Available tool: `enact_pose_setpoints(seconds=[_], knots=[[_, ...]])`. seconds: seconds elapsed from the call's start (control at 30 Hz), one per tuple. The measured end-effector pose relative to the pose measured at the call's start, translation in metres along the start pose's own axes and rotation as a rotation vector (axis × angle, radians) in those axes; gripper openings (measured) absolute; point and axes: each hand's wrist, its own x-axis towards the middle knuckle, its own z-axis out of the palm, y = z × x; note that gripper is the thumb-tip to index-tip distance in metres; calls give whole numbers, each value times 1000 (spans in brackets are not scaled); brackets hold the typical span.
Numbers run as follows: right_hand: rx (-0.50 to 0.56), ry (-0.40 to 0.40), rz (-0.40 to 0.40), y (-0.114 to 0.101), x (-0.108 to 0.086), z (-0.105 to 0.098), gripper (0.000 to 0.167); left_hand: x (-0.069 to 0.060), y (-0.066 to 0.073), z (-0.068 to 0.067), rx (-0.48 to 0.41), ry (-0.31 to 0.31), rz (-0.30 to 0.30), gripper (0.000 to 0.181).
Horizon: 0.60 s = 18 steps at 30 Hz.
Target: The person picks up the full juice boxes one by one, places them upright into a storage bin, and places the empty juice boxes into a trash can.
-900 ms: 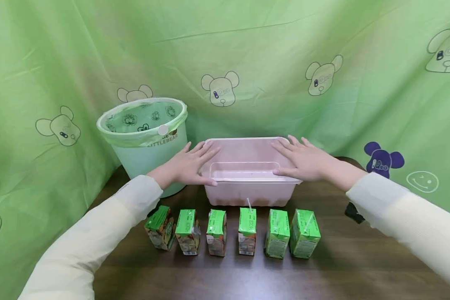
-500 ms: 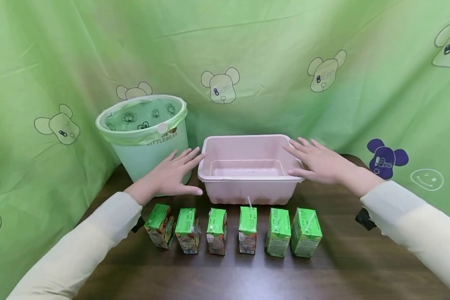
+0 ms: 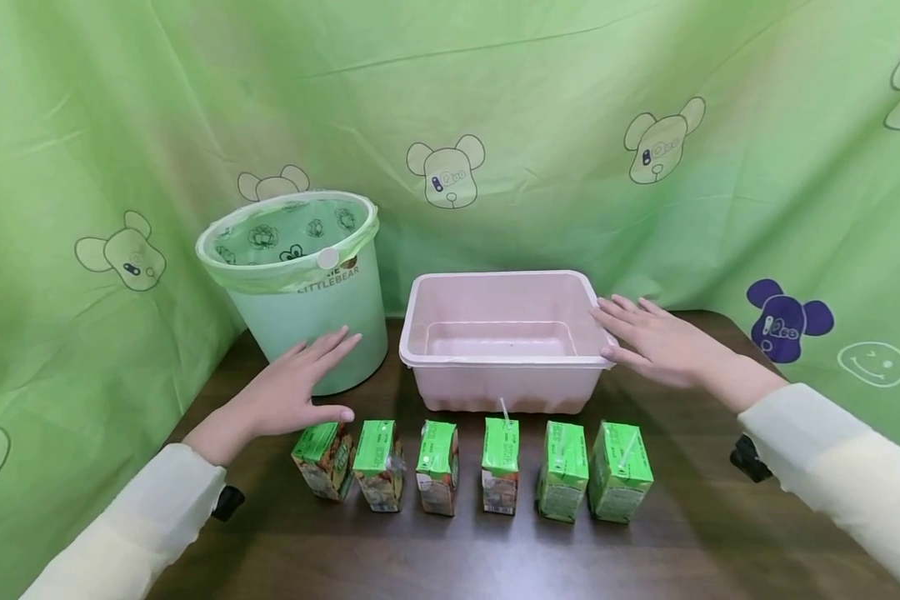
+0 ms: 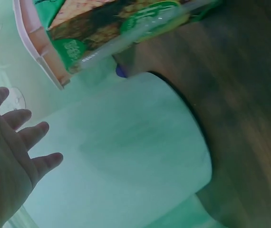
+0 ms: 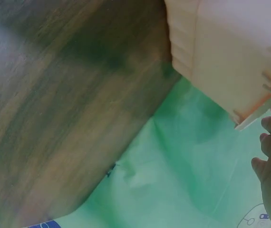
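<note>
My left hand (image 3: 288, 387) hovers with spread, straight fingers in front of the green trash bin (image 3: 307, 312), above the leftmost juice carton (image 3: 322, 458). It holds nothing; the left wrist view has its fingers apart from the bin. My right hand (image 3: 656, 342) is at the right rim of the pink plastic tub (image 3: 506, 387), fingers extended. Whether its fingertips touch that rim, I cannot tell. Several green-topped juice cartons stand in a row before the tub, among them a middle one (image 3: 500, 467) with a raised straw and the rightmost one (image 3: 619, 475).
The bin, lined with a patterned bag (image 3: 285, 233), stands at the back left of the dark wooden table (image 3: 465, 558). Green cloth (image 3: 540, 92) with bear prints hangs behind and at both sides. Black wrist devices (image 3: 750, 458) show below the sleeves.
Both hands have parted from over the tub. The left moved left and nearer to me, the right moved right and slightly nearer. The cartons, tub and bin stay in place.
</note>
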Motion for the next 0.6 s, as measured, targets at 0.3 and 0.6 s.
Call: enact_pose_setpoints(seconds=[0.3, 0.6], knots=[[-42, -3, -14, 4, -2, 4, 67, -28, -10, 11, -71, 41, -36, 90], [-20, 3, 10, 3, -3, 9, 68, -46, -21, 31, -381, 21, -33, 81]])
